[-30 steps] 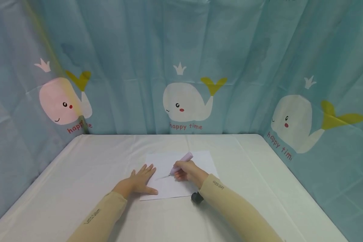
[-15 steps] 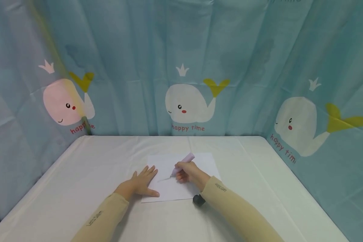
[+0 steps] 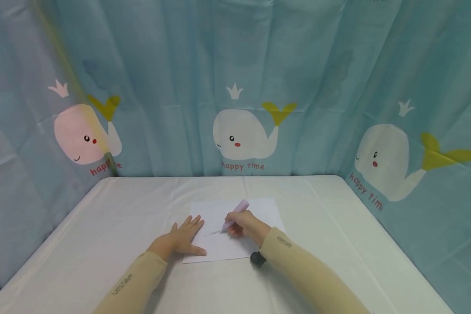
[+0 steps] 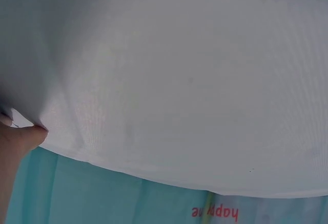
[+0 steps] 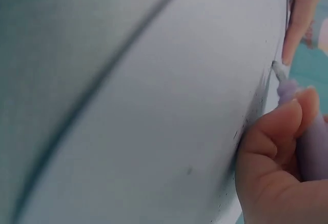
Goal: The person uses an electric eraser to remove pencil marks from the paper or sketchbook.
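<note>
A white sheet of paper [image 3: 223,251] lies on the table, with a thin faint line on it. The left hand [image 3: 182,237] rests spread on the paper's left edge, thumb toward the lower edge; part of it shows at the left of the left wrist view. The right hand [image 3: 245,223] grips a thick light purple pen [image 3: 241,206], whose tip touches the paper at the right end of the line. In the right wrist view thumb and fingers pinch the purple pen [image 5: 311,147] near its grey tip.
A small black object [image 3: 257,258] lies at the paper's lower edge, partly hidden by the right sleeve. The table [image 3: 121,209] has a white cloth. Behind and beside it hangs a blue-green curtain [image 3: 161,87] with whale prints.
Over the last second the pen tip has shifted slightly down in the head view, and the pen stands a little more upright. The left hand keeps its place on the paper.
</note>
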A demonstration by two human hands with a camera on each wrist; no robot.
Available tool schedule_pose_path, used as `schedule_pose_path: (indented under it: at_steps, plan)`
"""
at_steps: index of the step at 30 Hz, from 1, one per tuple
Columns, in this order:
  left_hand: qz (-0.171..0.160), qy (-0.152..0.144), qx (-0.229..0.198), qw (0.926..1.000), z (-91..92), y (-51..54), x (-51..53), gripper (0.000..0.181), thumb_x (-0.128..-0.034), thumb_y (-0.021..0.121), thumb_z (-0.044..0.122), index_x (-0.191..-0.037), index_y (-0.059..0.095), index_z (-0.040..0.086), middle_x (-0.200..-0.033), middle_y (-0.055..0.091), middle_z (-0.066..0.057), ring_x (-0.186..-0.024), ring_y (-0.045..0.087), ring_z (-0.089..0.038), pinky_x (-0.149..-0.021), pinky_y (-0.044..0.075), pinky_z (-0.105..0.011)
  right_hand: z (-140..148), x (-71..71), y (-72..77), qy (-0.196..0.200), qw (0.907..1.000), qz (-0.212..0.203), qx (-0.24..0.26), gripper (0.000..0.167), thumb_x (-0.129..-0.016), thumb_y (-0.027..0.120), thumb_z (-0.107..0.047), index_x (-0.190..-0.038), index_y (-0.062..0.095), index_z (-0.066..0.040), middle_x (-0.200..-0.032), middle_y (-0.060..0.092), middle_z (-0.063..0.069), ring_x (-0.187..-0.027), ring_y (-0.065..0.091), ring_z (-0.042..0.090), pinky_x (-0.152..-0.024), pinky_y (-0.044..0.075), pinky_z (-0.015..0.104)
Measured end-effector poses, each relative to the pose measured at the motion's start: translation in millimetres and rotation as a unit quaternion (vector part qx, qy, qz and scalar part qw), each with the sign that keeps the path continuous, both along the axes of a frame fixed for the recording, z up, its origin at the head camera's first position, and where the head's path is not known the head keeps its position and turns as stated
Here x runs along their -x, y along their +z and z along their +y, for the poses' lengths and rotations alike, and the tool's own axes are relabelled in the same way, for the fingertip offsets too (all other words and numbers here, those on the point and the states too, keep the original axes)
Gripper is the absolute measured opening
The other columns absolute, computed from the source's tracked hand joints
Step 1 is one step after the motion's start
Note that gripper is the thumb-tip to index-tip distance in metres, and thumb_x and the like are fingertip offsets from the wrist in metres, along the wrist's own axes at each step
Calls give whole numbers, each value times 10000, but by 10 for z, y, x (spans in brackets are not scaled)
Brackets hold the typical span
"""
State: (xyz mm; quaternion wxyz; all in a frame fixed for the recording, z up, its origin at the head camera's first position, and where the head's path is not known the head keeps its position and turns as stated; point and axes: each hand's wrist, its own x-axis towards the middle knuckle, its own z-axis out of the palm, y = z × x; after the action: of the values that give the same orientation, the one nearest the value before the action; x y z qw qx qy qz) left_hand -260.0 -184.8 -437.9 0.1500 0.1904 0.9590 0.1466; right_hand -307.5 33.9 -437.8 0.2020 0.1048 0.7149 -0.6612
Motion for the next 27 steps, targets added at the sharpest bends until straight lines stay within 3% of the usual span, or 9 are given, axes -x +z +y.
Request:
schedule_pose_path:
  at_steps: [7,12,27]
  plan:
    - [-49,-17,60,10000,-6,2,7,1036,-771,739,566,-1507,279,1,-1587,155,-222,-1447,70,-445,-1062,70,-717,1,-26,23,195,9996,-142,121,119,-844,641,-65,-899,573,16,-599,569,62,-463,516,100,-462,448,195]
    - [-55,-73,-28,10000,-10,6,20,1041,-774,735,569,-1510,271,-3,-1589,151,-217,-1449,64,-443,-1063,62,-716,7,-16,15,5,9999,-104,137,126,-851,646,-76,-904,571,9,-602,573,60,-463,520,101,-462,455,199]
    - [51,-121,-133,9998,-20,16,18,1037,-762,751,557,-1494,297,-20,-1578,179,-230,-1440,90,-456,-1049,76,-731,52,-16,51,165,9995,-155,239,111,-839,618,-70,-899,597,21,-609,568,69,-482,528,118,-473,470,213]
